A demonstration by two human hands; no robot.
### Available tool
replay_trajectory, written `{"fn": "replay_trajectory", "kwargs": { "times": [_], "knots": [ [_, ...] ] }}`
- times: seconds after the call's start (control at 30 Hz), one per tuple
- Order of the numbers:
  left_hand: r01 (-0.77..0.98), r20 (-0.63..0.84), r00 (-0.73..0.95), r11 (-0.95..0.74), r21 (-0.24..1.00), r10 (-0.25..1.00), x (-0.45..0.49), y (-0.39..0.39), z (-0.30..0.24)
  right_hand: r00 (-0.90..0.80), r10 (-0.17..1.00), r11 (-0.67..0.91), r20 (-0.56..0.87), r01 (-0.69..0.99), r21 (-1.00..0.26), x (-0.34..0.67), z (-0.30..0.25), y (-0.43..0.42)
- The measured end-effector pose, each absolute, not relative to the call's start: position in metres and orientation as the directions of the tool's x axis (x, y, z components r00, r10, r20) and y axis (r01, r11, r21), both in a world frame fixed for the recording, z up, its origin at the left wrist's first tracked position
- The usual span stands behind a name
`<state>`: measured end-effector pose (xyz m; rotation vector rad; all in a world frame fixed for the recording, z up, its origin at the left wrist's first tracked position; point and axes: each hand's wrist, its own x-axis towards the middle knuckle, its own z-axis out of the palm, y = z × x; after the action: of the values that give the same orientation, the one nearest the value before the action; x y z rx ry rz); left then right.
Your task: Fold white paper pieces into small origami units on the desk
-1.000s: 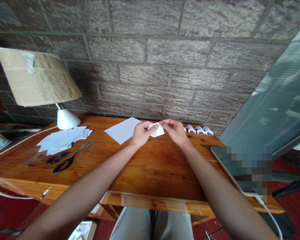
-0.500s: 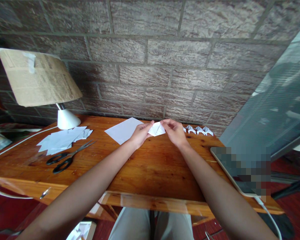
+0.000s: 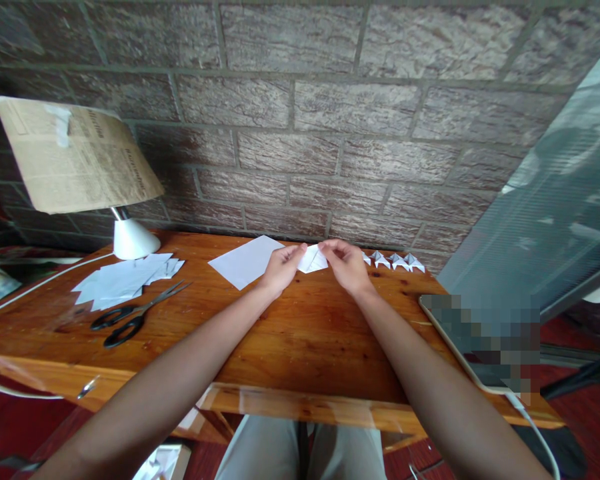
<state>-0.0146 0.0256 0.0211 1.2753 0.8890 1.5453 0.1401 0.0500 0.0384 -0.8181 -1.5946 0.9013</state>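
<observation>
Your left hand (image 3: 282,268) and right hand (image 3: 348,265) both pinch the folded paper (image 3: 312,260); uneven pulling could perhaps tear it.

A single head-worn camera looks forward and steeply down across the counter (image 3: 310,340) toward the wall (image 3: 355,107), which spans the upper half of the frame. It is near: the forearms (image 3: 180,360) run in from the lower corners and the lap (image 3: 260,453) shows at bottom centre. The left hand (image 3: 281,268) and right hand (image 3: 349,265) sit just below mid-frame. The wide view reaches the lamp (image 3: 80,157) at left and the tablet (image 3: 453,320) at lower right.
</observation>
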Motion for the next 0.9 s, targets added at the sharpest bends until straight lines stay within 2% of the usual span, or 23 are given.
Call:
{"fn": "replay_trajectory", "kwargs": {
  "times": [0.13, 0.43, 0.7, 0.9],
  "knots": [
    [-0.207, 0.277, -0.059, -0.283, 0.936, 0.959, -0.0147, 0.0236, 0.0236, -0.189, 0.853, 0.506, 0.486, 0.078, -0.859, 0.1397, 0.0376, 0.0496],
    [-0.142, 0.296, -0.078, -0.305, 0.942, 0.952, -0.0154, 0.0212, 0.0268, -0.205, 0.822, 0.562, 0.532, 0.135, -0.816, 0.1402, 0.0333, 0.0524],
    [-0.08, 0.378, -0.048, -0.381, 0.921, 0.925, -0.0165, 0.0225, 0.025, -0.209, 0.835, 0.538, 0.509, 0.11, -0.836, 0.1393, 0.0355, 0.0502],
    [-0.126, 0.356, -0.054, -0.36, 0.924, 0.933, -0.015, 0.021, 0.0259, -0.197, 0.846, 0.518, 0.495, 0.091, -0.85, 0.1399, 0.0384, 0.0487]
  ]
}}
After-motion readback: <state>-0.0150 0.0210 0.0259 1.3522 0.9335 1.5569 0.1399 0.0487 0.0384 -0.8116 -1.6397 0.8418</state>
